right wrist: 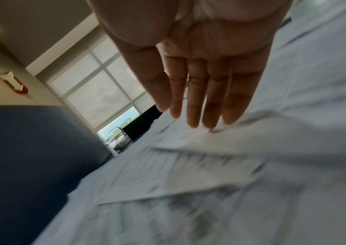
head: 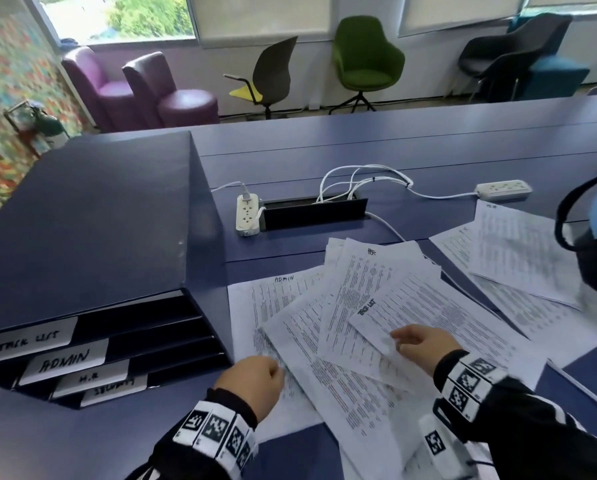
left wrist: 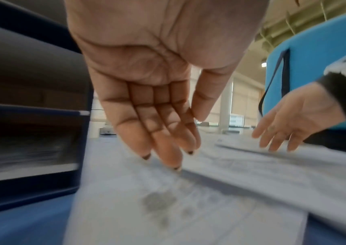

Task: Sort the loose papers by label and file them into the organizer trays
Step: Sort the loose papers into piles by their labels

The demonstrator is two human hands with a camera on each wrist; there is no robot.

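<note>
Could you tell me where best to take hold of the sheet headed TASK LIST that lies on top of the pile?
Probably its near corner, from the right: the TASK LIST sheet lies skewed on top, that corner overhanging the sheets below, right under the right hand, whose fingers are straight.

We counted two hands [head: 252, 379], four labelled trays [head: 82, 356], two power strips [head: 247, 214], six chairs [head: 366, 60], one loose spread of papers [head: 359, 323], sheets beyond counting.

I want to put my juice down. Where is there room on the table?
Bare table lies behind the cable box, out to the far edge. A smaller patch sits between the left power strip and the papers. Near both hands, paper covers nearly everything.
</note>
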